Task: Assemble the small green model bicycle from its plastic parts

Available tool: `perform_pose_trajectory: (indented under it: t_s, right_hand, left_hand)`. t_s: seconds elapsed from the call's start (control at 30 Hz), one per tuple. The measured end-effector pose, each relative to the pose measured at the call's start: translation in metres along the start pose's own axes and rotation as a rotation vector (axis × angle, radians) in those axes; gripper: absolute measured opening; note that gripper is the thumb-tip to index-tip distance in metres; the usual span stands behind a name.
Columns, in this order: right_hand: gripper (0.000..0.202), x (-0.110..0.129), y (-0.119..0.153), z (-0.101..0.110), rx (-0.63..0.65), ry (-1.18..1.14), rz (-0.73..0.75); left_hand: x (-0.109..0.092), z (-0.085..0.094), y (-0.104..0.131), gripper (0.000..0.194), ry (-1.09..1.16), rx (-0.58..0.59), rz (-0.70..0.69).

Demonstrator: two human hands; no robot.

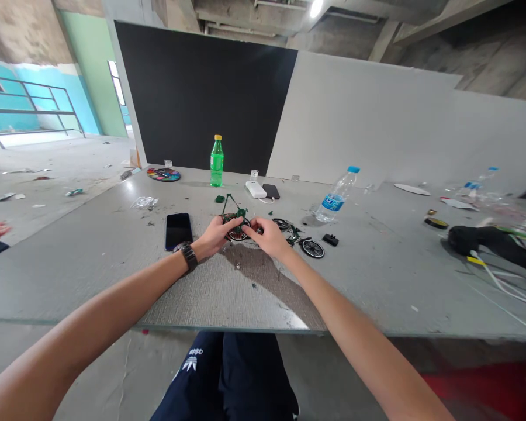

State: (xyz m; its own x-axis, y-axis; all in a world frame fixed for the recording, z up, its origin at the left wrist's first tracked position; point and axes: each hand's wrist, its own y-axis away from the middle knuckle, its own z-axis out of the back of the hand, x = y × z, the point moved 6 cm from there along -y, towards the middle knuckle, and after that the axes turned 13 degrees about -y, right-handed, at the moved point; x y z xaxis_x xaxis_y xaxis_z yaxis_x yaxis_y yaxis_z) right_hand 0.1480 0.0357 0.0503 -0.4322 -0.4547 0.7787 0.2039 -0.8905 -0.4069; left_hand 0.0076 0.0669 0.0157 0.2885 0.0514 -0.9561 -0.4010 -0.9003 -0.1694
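A small dark green model bicycle (231, 202), with a black spoked wheel, is held just above the table in front of me. My left hand (214, 235) is closed around its frame, the thumb lying over the green part. From the other side, my right hand (269, 237) pinches at the wheel with thumb and curled fingers; any tiny part between them is hidden. Just right of this hand, a second set of model bicycle parts lies on the table, with a wheel (312, 248) flat at its near end. A small black block (331, 240) rests beside it.
A phone (178, 231) lies by my left wrist. Behind stand a green drink bottle (217, 164), a white power bank (255, 189) and a tilted water bottle (336, 197). A paint palette (163, 175), black tape roll (436, 223) and cables (499, 280) lie farther out.
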Motion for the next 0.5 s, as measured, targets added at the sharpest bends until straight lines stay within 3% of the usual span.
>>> perform_pose_trajectory:
  t_s: [0.5]
  right_hand:
    - [0.041,-0.0018,-0.0006,-0.0001,0.023,0.003,0.005]
  left_hand:
    - [0.0056,0.0026,-0.0025,0.034,0.065,-0.059,0.08]
